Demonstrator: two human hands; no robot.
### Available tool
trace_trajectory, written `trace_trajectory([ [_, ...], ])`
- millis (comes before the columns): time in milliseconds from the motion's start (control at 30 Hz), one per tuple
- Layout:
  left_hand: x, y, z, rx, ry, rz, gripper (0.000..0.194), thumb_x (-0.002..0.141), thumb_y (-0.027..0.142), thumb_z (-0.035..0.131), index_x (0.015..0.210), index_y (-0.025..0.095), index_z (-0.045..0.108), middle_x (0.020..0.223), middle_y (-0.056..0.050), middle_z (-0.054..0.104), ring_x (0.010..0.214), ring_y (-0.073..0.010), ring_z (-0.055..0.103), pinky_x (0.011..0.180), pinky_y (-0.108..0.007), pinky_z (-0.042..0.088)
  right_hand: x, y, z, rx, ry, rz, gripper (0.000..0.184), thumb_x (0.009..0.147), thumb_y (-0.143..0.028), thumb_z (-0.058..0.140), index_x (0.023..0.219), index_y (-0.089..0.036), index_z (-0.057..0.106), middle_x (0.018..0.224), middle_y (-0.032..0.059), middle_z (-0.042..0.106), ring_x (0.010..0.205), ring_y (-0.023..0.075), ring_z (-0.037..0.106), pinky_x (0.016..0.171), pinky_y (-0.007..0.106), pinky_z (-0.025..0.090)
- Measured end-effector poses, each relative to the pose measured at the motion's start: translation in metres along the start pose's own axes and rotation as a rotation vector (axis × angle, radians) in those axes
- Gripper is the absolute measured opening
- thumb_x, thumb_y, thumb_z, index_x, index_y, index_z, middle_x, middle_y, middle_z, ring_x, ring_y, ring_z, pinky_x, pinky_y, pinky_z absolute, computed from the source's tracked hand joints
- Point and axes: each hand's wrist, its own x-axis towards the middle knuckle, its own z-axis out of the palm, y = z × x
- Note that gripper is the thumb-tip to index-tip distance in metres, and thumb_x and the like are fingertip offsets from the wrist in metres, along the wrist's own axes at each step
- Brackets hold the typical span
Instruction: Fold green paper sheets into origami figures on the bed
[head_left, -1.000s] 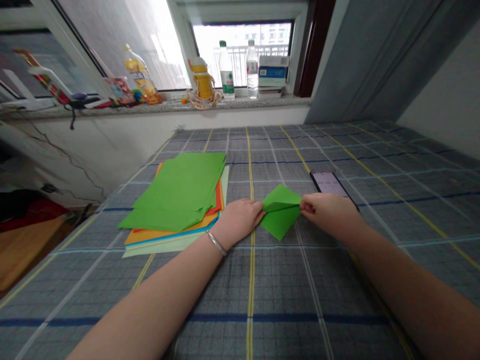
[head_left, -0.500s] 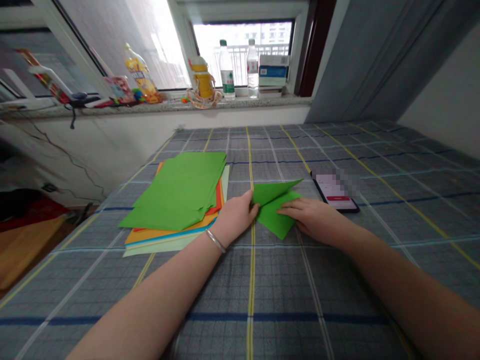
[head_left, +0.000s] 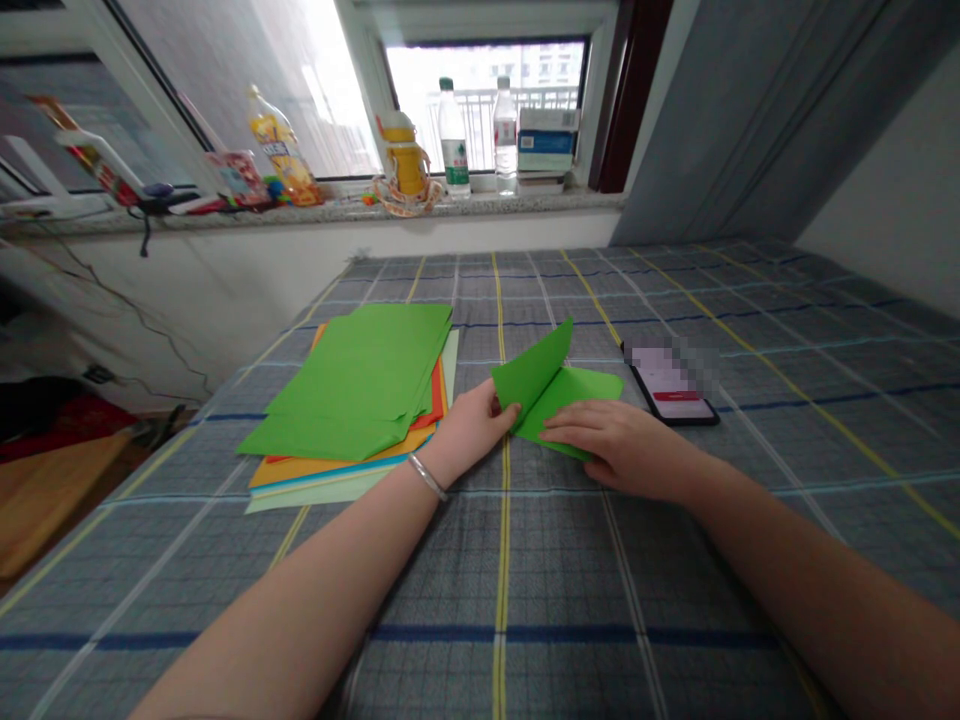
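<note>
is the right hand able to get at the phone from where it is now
Likely yes: the phone lies just beyond the right hand and nothing seems to block it, though that hand lies over the folded green paper.

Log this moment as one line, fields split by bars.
left hand: pinching folded green paper | right hand: fingers laid on it | flap: tilted up | left side: paper stack | right side: phone

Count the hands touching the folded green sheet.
2: the left hand holds the green sheet at its left end; the right hand lies over its lower right part. None seem hidden.
</note>
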Motion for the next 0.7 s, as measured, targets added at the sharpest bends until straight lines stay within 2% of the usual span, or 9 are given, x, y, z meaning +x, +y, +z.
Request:
trace_trajectory([
  [133,-0.001,-0.001,0.002,-0.065,-0.046,0.032,0.024,0.082,0.029,0.059,0.104,0.018,0.062,0.09,-0.004,0.071,0.081,-0.019,0.066,0.077,-0.031,0.054,0.0,0.002,0.008,-0.052,-0.023,0.003,0.044,0.075,-0.014,0.062,0.119,-0.021,0.063,0.124,0.006,0.064,0.114,0.0228,0.056,0.1,0.038,0.043],
  [367,0.002,-0.007,0.004,-0.147,-0.127,0.068,0.027,0.085,0.029,0.056,0.11,0.018,0.059,0.1,-0.005,0.071,0.09,-0.0191,0.067,0.083,-0.033,0.053,0.0,0.001,0.011,-0.058,0.005,0.14,0.029,0.087,-0.024,0.055,0.113,-0.025,0.066,0.112,0.003,0.07,0.103,0.021,0.064,0.089,0.036,0.048],
  [533,0.003,-0.008,0.005,-0.204,-0.163,0.107,0.03,0.086,0.027,0.055,0.114,0.018,0.057,0.109,-0.005,0.069,0.097,-0.0183,0.065,0.089,-0.033,0.052,0.0,0.004,0.015,0.022,0.06,0.241,0.024,0.088,-0.027,0.052,0.106,-0.026,0.068,0.106,0.001,0.072,0.099,0.0195,0.065,0.087,0.033,0.048],
  [700,0.003,-0.007,0.006,-0.216,-0.177,0.081,0.032,0.085,0.024,0.056,0.116,0.018,0.056,0.11,-0.005,0.069,0.098,-0.0181,0.065,0.089,-0.032,0.052,0.001,0.01,0.021,0.071,0.101,0.325,0.023,0.087,-0.03,0.052,0.103,-0.025,0.068,0.099,0.0029,0.071,0.092,0.0195,0.063,0.08,0.032,0.046],
])
